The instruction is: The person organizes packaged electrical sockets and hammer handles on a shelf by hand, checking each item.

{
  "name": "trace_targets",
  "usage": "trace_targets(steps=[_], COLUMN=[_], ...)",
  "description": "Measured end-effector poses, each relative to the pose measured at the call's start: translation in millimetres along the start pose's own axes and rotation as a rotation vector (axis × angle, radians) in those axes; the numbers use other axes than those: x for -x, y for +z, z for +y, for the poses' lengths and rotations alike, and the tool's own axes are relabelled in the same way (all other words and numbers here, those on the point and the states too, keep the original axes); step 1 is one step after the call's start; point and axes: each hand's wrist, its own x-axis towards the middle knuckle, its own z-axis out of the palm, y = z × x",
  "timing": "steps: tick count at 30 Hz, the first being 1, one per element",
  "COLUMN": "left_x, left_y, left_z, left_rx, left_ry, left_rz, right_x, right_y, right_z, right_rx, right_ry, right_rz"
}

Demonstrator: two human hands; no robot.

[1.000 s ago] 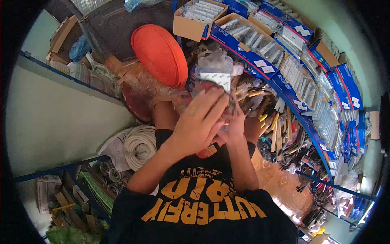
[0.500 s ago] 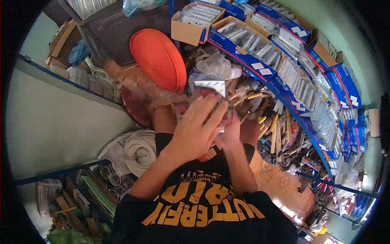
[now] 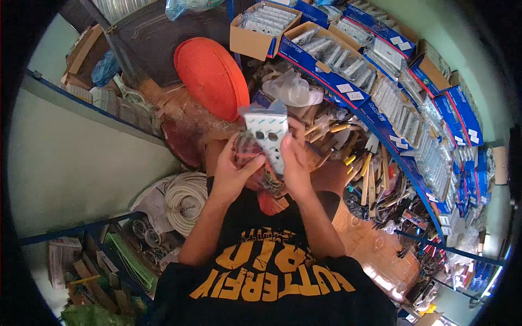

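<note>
My left hand [image 3: 234, 171] is wrapped round a dark, red-patterned cloth [image 3: 247, 149], its thumb pressed across the front. Beside it my right hand [image 3: 295, 163] holds a white socket plate [image 3: 268, 133] by its right side, with the thumb along the edge. The plate stands nearly upright, has dark openings, and is covered with a clear film printed with small green marks. Part of the cloth hangs below the plate, between my hands. A red piece [image 3: 272, 204] shows under it, near my black shirt.
An orange-red round object [image 3: 211, 79] lies beyond my left hand. Blue boxes [image 3: 321, 68] of wrapped plates curve along the right shelf. Hand tools [image 3: 370, 157] with wooden and yellow handles lie under it. A coiled white hose [image 3: 187, 202] rests at the left.
My left hand has moved down and left, off the front of the plate, and now grips the cloth. The plate is raised and uncovered, with my right hand at its side.
</note>
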Motion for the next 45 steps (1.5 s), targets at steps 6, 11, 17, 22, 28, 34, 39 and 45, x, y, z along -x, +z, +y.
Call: trace_targets(steps=[6, 11, 17, 22, 28, 34, 39, 45], left_x=[3.2, 5.7, 10.3, 13.0, 13.4, 17.1, 19.5, 24.3], left_y=[-9.9, -20.9, -17.4, -20.8, -23.3, -16.1, -27.9, -25.2], left_z=[19.4, 31.9, 35.8, 38.5, 39.4, 46.5, 40.1, 45.2], left_rx=[-0.042, -0.067, -0.078, -0.154, -0.192, -0.162, -0.150, -0.159], left_ry=[-0.054, -0.041, -0.031, -0.057, -0.038, -0.038, -0.028, -0.025], left_rz=[0.007, 0.077, 0.130, 0.105, 0.146, 0.125, 0.078, 0.126], right_x=[-8.9, 5.4, 9.5, 11.8, 10.5, 11.9, 14.3, 9.6], right_y=[-57.0, -124.1, -143.1, -139.8, -140.8, -141.2, -139.8, -142.5], right_z=[-100.1, -246.0, -309.6, -300.6, -295.8, -281.6, -271.6, -272.0], right_rx=[0.646, 0.486, 0.561, 0.569, 0.559, 0.558, 0.545, 0.528], right_ry=[-0.439, -1.215, -1.373, -1.340, -1.328, -1.345, -1.354, -1.281], right_rz=[0.181, 0.086, -0.013, 0.005, 0.016, 0.024, 0.027, 0.023])
